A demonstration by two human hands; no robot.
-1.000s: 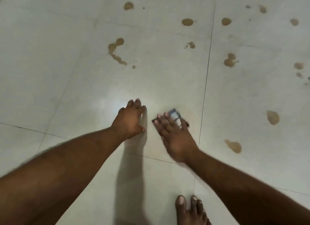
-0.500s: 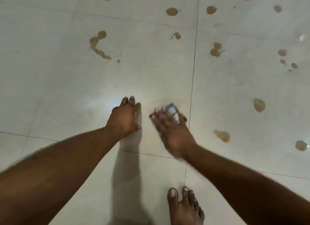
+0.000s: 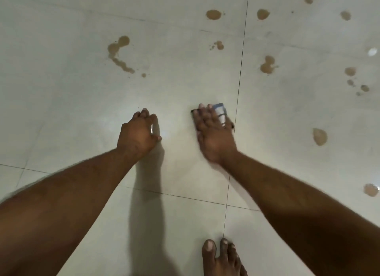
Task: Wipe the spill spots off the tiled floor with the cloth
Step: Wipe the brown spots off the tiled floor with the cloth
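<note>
My right hand [image 3: 213, 135] presses flat on a small blue-and-white cloth [image 3: 220, 110], which lies on the pale tiled floor [image 3: 72, 102] just left of a grout line. Only the cloth's far end shows past my fingers. My left hand [image 3: 137, 133] rests on the floor to the left, propped on bent fingers and holding nothing. Brown spill spots dot the tiles ahead: a long curved streak [image 3: 119, 56] at the upper left, a double blot [image 3: 267, 65] beyond the cloth, and an oval spot [image 3: 319, 136] to the right.
My bare foot [image 3: 221, 257] stands at the bottom edge, near where the grout lines cross. More brown spots lie along the top [image 3: 213, 14] and at the right edge [image 3: 371, 190]. My left arm's shadow falls on the tile between my arms.
My right hand has slid the cloth a little forward and to the right. The brown spot that lay right of that wrist is now behind my forearm. My left hand shifted slightly.
</note>
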